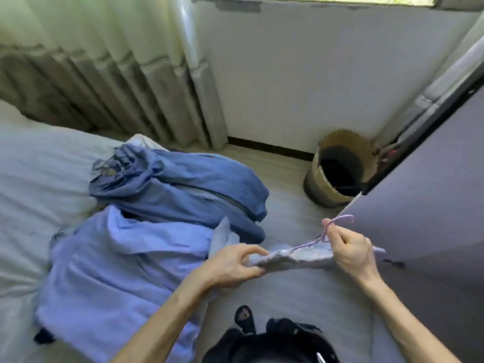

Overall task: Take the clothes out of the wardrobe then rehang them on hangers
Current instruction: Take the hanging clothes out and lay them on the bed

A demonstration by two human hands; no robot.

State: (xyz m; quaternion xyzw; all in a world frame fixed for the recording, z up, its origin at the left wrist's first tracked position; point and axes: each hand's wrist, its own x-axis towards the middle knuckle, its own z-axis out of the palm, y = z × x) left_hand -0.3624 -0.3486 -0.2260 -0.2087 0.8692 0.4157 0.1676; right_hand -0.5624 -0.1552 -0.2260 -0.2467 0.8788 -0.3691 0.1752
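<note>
Left fingers [248,249] pinch the garment [290,259], right fingers [337,233] grip the hanger [341,218]; an uneven tug may slip the cloth off.

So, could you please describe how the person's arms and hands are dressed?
The left arm and right arm are bare up to the frame's edge, with no sleeve in view. The left hand and right hand are ungloved, and no ring, watch or bracelet shows.
</note>
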